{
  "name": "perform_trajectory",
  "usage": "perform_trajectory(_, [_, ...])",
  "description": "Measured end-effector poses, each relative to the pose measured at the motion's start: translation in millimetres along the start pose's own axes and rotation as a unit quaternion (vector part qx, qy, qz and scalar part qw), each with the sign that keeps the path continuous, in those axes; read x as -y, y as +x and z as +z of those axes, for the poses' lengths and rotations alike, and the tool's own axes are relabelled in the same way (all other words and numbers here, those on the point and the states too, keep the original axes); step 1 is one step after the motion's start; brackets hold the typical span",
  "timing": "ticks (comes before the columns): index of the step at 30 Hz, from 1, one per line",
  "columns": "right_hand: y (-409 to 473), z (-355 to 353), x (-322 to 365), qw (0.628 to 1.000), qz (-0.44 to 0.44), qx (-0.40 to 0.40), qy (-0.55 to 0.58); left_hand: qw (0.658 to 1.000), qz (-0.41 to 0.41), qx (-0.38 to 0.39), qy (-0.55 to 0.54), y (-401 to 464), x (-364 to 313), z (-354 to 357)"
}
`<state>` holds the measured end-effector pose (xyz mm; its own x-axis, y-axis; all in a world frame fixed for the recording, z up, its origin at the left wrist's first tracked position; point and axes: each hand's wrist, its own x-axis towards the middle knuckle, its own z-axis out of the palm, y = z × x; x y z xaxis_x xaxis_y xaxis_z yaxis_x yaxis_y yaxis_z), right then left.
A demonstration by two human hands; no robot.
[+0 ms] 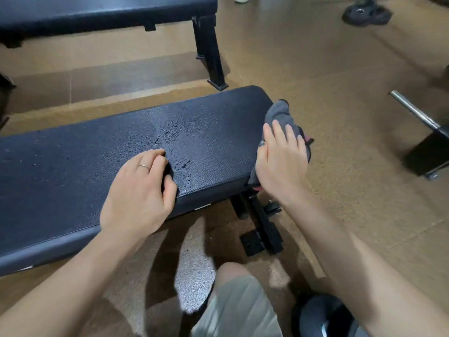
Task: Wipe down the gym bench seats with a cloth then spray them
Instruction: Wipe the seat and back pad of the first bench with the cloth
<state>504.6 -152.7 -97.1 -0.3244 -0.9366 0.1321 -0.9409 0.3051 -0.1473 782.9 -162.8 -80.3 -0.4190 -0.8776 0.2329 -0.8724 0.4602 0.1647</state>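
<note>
we count two benches: one black padded surface (97,166) across the middle of the frame, a second bench (97,13) at upper left. one grey cloth (279,115), at the right end of the near surface, centre-right of frame, draped over the pad's end edge. our right hand (281,161) lies flat on the cloth with fingers straight, pressing it against that end, not curled round it. our left hand (141,188) rests on the front edge of the pad, centre frame, fingers curled loosely, holding nothing; one ring on it. scattered wet droplets (170,137) on the pad just above the left hand. one steel bar (413,110) at right edge, one dark pile of weights (366,14) at upper right on the brown floor (315,57). our knee in grey shorts (238,307) at bottom centre.
</note>
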Motion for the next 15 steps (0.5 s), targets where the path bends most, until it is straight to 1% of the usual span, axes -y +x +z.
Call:
perform_trajectory(1, [15,-4,-4,1.000,-0.029,0.001,0.005,1.000,0.003,0.004,-0.002,1,0,0])
perform_trajectory(2, [32,-7,-9,0.999,-0.041,0.022,0.021,1.000,0.006,0.008,-0.001,2,0,1])
perform_trajectory(3, [49,-12,-14,0.997,-0.036,0.053,0.046,1.000,0.007,0.011,0.003,2,0,1])
perform_trajectory(5, [73,-13,-18,0.993,0.012,0.092,0.077,1.000,0.005,0.006,0.004,1,-1,0])
perform_trajectory(6, [75,-12,-13,0.994,0.030,0.086,0.058,1.000,0.004,0.002,0.001,1,-2,1])
perform_trajectory(7, [70,-10,-3,0.997,0.029,0.065,0.019,1.000,0.003,0.000,-0.001,0,-3,1])
perform_trajectory(9, [46,-3,35,0.998,-0.046,0.015,-0.044,1.000,-0.001,0.002,-0.003,1,-1,1])
perform_trajectory(11, [9,6,85,0.988,-0.151,0.002,-0.039,1.000,-0.001,0.007,-0.008,3,2,2])
perform_trajectory(13, [-21,8,123,0.969,-0.248,0.016,0.017,1.000,0.001,0.012,-0.017,2,2,1])
perform_trajectory(14, [-27,5,129,0.959,-0.279,0.040,0.044,1.000,-0.003,0.010,-0.021,0,3,0])
perform_trajectory(15, [-25,-1,123,0.951,-0.302,0.062,0.042,1.000,-0.006,0.005,-0.024,-1,3,-1])
